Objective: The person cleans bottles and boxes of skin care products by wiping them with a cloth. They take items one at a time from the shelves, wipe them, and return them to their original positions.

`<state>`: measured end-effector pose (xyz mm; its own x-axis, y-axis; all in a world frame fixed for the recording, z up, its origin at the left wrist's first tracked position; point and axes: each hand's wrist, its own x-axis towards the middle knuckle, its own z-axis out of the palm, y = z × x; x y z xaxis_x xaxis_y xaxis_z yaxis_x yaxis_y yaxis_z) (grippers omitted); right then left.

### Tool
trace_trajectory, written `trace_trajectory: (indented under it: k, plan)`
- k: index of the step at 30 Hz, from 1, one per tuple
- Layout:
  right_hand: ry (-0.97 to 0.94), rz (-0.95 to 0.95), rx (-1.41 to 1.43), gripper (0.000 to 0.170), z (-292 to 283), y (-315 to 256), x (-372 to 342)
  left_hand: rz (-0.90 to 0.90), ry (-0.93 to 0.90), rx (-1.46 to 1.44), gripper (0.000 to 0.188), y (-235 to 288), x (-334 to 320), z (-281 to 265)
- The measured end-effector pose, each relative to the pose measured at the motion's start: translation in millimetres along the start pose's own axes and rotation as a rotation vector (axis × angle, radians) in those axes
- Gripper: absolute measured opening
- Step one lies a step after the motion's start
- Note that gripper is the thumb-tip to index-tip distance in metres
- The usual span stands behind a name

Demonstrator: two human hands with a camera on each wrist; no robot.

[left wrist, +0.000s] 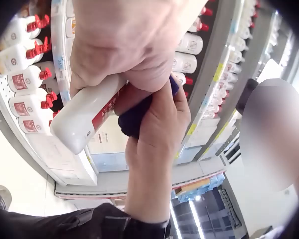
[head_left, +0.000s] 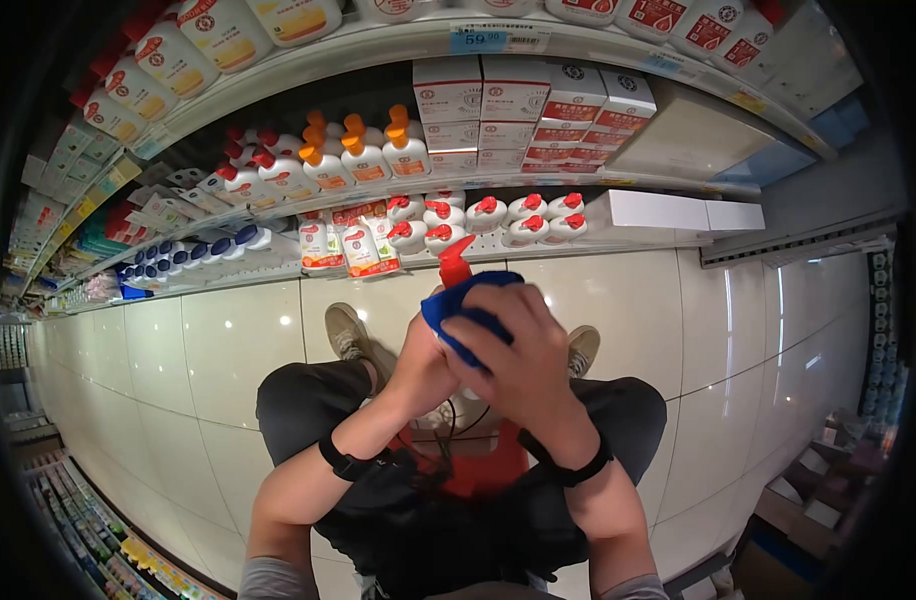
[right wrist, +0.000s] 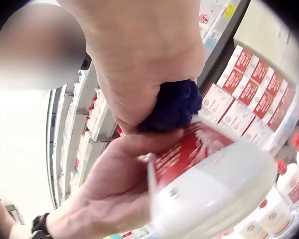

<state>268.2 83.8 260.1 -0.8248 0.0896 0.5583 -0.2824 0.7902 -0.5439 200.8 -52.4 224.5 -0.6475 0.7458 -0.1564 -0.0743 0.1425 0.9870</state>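
In the head view my left hand [head_left: 424, 368] grips a white pump bottle [right wrist: 217, 186] with a red-and-white label. Its red pump head [head_left: 455, 262] points toward the shelves. My right hand [head_left: 523, 352] holds a dark blue cloth [head_left: 440, 308] against the upper part of the bottle. In the left wrist view the left hand [left wrist: 127, 47] wraps round the tilted bottle, its white base toward the lower left. The right wrist view has the bunched cloth [right wrist: 174, 107] under the right hand [right wrist: 144, 64], right beside the label. Fingers and cloth hide much of the bottle in the head view.
White bottles with red pumps [head_left: 526, 230] stand on the bottom shelf. Above them are orange-capped bottles [head_left: 362, 160] and stacked boxes [head_left: 518, 105]. A long white box [head_left: 658, 212] lies at the right. Two shoes [head_left: 348, 330] rest on the tiled floor, with something red between the legs.
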Motion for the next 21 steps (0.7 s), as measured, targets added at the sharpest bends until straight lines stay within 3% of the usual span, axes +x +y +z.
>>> trace_trajectory:
  k: [4, 5, 7, 9, 11, 12, 15, 17, 21]
  plan:
    - [0.176, 0.240, 0.026, 0.029, 3, 25, 2, -0.100, 0.115, -0.201, 0.069, 11, -11, 1]
    - [0.175, 0.237, 0.024, 0.029, 1, 19, 3, -0.097, 0.116, -0.203, 0.069, 11, -11, 0]
    - [0.049, 0.028, 0.090, 0.029, -2, -4, 4, -0.108, 0.156, -0.421, 0.067, 10, -12, -4]
    - [0.023, 0.005, 0.062, 0.027, 1, -7, 0, -0.142, 0.175, -0.507, 0.062, 7, -16, -8]
    - [0.163, 0.201, 0.171, 0.025, 5, 6, 0, -0.073, 0.156, -0.600, 0.055, 6, -19, -11]
    - [0.142, 0.305, 0.254, 0.023, 5, 13, -3, -0.066, 0.192, -0.670, 0.053, 4, -20, -10]
    - [0.155, 0.331, 0.398, 0.022, 9, 10, -9, -0.012, 0.302, -0.834, 0.050, 7, -14, -19]
    - [0.115, 0.328, 0.397, 0.025, 6, 3, -13, 0.029, 0.390, -0.809, 0.048, 4, -7, -27]
    - [0.023, 0.108, 0.230, 0.030, -6, -10, -14, -0.032, 0.497, -0.915, 0.049, 2, 6, -36]
